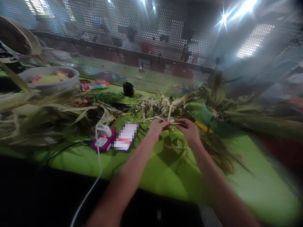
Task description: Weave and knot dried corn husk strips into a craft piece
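Note:
My left hand (158, 126) and my right hand (188, 130) meet over the green table, both pinching a pale, dry leaf strip (169, 111) that looks like corn husk. One end of it stands up between my fingers, and the middle looks folded or knotted. Greenish strands (176, 146) hang beneath my hands toward the tabletop. Just behind lies a pile of pale, curled, flower-like husk pieces (151, 105). Blur hides the exact finger contact.
On the left lie long dried husks (47, 110), a grey tub (68, 82) and a fan (21, 34). A phone (125, 136) and a purple power socket (104, 143) with a white cable (99, 167) sit nearer. More dry leaves (255, 110) spread right, beside a yellow-handled tool (204, 127).

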The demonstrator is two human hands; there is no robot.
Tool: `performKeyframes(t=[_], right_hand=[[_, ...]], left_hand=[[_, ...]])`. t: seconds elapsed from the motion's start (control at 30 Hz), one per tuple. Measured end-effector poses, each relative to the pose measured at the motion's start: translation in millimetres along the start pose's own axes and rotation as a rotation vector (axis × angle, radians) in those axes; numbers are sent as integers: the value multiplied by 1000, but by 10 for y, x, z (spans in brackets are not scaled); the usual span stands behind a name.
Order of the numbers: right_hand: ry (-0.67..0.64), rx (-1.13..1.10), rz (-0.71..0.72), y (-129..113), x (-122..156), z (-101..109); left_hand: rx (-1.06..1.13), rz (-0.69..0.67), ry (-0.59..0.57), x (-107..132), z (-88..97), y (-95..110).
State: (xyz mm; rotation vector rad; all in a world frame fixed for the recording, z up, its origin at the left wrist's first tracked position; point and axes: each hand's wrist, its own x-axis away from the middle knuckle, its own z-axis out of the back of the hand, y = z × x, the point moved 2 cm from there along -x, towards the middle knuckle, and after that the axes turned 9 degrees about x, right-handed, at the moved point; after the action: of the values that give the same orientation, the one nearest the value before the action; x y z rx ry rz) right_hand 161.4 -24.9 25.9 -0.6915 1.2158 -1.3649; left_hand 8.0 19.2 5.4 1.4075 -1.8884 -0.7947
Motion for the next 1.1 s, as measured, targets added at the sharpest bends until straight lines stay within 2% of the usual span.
performKeyframes(t=[0.1,0.17,0.3,0.37,0.5,0.73,1.1], right_hand=[[16,105,65,-3,-12,15],[6,89,58,47,-36,15],[-55,-114,-112,253,-94,-34],[-82,-168,-147,312,-100,-69],[-68,-172,-101,274,-70,-93],[-39,-179,-123,243,-64,-49],[-35,-143,-66,190,-52,-40]], left_hand=[[-28,1,13,-8,13,-3],[-49,-8,10,-29,31,-16],[-36,-6,-29,-84,78,-51],[-16,15,-48,-95,94,-57],[-14,13,-66,-77,95,-32],[-37,31,-37,-57,88,-22],[-106,3,-48,-55,80,-24]])
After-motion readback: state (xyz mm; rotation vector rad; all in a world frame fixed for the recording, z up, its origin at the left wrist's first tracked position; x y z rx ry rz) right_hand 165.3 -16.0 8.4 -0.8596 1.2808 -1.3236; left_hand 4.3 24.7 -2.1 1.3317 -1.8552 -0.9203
